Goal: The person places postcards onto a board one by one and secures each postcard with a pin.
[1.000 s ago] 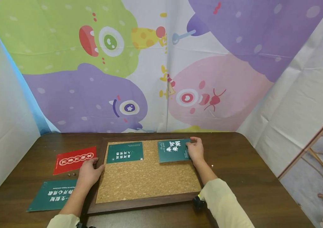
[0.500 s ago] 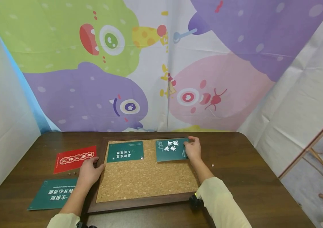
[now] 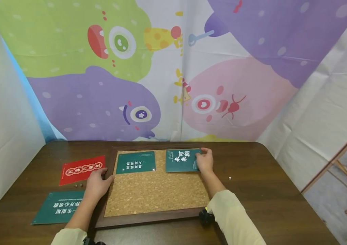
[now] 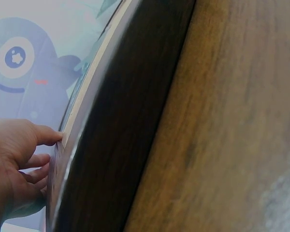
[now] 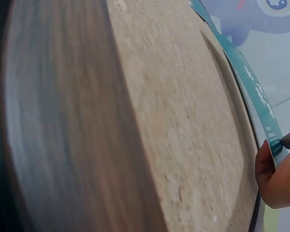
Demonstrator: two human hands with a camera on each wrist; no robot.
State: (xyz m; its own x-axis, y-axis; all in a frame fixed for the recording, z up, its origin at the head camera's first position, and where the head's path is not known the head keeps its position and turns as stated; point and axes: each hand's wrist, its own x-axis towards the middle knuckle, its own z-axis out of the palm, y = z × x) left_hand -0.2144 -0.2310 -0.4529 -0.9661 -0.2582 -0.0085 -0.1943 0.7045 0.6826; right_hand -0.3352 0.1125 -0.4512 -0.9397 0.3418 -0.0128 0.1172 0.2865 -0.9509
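Observation:
A green card with white characters (image 3: 180,164) is pinched at its right edge between the thumb and fingers of my right hand (image 3: 205,161). It sits over the upper right part of a wood-framed cork board (image 3: 158,194); in the right wrist view the card (image 5: 261,99) appears raised off the cork. My left hand (image 3: 97,183) holds the board's left frame, its thumb on the frame's edge and its fingers along the outer side in the left wrist view. Another green card (image 3: 136,162) lies on the board's upper left, with small clear pins at its lower corners.
Left of the board lie a red card (image 3: 82,170) and a green card (image 3: 57,208), partly behind my left forearm. Small pins (image 3: 78,185) sit between them. A single pin (image 3: 230,178) rests on the dark wooden table (image 3: 262,200) at right. A cartoon-printed cloth (image 3: 173,119) hangs behind.
My right hand has moved the green card slightly left over the board, and the card now looks more level. The left hand stays on the frame.

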